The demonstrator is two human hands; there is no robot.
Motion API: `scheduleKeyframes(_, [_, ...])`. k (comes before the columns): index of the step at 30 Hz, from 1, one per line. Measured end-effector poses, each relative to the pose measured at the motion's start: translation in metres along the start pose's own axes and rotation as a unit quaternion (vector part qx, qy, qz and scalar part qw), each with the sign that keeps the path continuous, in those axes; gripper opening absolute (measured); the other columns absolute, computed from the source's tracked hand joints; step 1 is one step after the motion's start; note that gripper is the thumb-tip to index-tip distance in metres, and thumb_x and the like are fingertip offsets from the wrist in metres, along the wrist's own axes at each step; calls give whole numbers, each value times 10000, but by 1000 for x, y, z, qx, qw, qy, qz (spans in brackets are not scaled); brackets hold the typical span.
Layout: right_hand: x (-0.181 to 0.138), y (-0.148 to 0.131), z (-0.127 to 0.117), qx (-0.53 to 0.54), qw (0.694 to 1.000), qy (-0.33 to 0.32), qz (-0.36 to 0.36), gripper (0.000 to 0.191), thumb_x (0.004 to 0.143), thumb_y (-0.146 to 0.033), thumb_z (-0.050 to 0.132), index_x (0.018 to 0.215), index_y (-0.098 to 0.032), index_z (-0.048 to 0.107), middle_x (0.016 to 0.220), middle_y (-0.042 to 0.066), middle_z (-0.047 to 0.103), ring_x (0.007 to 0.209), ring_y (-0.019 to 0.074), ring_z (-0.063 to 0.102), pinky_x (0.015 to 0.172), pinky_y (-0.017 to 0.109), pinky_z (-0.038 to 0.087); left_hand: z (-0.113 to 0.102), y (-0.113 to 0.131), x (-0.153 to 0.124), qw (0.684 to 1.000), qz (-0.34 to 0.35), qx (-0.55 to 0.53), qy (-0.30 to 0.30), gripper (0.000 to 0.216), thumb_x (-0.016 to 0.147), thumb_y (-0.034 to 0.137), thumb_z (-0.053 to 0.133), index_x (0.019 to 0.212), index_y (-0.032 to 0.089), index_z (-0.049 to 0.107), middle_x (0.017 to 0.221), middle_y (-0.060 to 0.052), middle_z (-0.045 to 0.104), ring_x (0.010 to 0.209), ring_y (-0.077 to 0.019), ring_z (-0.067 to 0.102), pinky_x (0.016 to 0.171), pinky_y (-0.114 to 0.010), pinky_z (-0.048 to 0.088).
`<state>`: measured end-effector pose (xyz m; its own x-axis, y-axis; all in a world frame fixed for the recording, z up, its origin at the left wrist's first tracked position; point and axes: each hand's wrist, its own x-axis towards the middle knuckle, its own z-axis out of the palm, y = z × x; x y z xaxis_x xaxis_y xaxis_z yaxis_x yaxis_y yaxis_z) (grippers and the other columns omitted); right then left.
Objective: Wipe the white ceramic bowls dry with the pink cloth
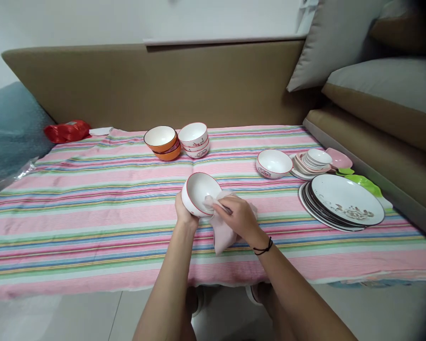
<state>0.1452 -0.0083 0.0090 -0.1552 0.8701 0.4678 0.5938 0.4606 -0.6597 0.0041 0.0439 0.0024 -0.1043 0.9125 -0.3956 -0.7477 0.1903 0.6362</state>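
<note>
I read this as mid-wipe. Left hand (pixel 184 213) was curled snug around the white bowl (pixel 199 192), held over the near middle of the striped cover (pixel 92 203). Right hand (pixel 237 218) pinched a pink cloth (pixel 222 237) inside it. Mouth tilted up and right; the bowl is round, so no long axis. My judgement on the next move: rotate the bowl against the cloth.

free: striped cloth (pixel 74 203) open at left | back: orange bowl stack (pixel 162 142), white bowl stack (pixel 195 139) | right: lone bowl (pixel 273 163), saucers (pixel 315 160), plate stack (pixel 344 201)
</note>
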Motion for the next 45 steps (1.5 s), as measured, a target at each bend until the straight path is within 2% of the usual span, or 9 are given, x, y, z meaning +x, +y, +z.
scheduleKeyframes(4, [-1,17,-13,-52,991,69,99,496,963,-414,376,516,-202,417,504,-11,431,510,127,386,534,278,253,-1,2,-1,999,42,-15,6,180,723,332,528,743,183,628,725,-5,661,719,-175,624,699,-282,500])
scheduleKeyframes(7, [-1,26,-18,-83,989,70,99,510,968,-440,338,550,-202,510,573,30,526,608,165,465,593,289,312,-1,6,-6,998,36,-51,-20,292,764,420,531,894,201,672,892,-46,698,891,-230,643,781,-344,519])
scheduleKeyframes(11, [4,19,-7,51,990,65,117,439,949,-488,345,728,-206,599,690,38,567,711,183,517,666,303,404,2,6,-13,996,20,-76,-45,375,780,501,537,1004,235,676,988,-64,701,1004,-271,631,819,-393,527])
scheduleKeyframes(15, [9,2,9,316,907,-4,278,333,851,-530,502,789,-207,548,543,-38,494,479,125,458,457,243,381,8,-1,-12,997,28,-37,-55,326,769,448,584,943,195,694,914,-65,710,927,-251,652,811,-359,528])
scheduleKeyframes(20, [10,15,4,394,842,36,366,215,735,-392,575,810,-196,530,455,-70,490,358,94,388,348,207,273,6,-3,-5,985,69,155,-32,200,761,346,648,847,178,715,862,-34,714,734,-177,623,642,-261,490])
scheduleKeyframes(27, [22,39,-42,413,801,252,353,329,656,-339,591,933,-209,469,481,-64,563,348,128,486,325,208,363,-6,-12,1,857,188,458,-140,99,721,245,713,815,226,738,766,-46,696,703,-190,611,642,-235,399])
scheduleKeyframes(33, [48,77,-106,284,813,316,398,366,696,-173,483,1060,-201,450,483,-53,560,364,138,524,337,200,426,-4,-16,-3,592,244,751,-162,255,900,242,434,893,238,688,849,-40,715,777,-208,622,622,-268,313])
scheduleKeyframes(38, [66,108,-130,205,809,279,476,460,752,-83,446,1204,-171,428,496,-25,559,411,152,567,369,207,472,-3,-15,-2,569,238,772,-156,279,921,245,391,924,227,669,895,-39,723,819,-197,634,628,-267,319])
scheduleKeyframes(45, [68,130,-127,182,809,229,510,522,773,-61,468,1284,-136,397,575,28,603,453,164,600,393,229,504,-2,-17,2,559,237,781,-148,286,929,242,390,944,217,674,888,-49,723,820,-196,640,616,-273,305])
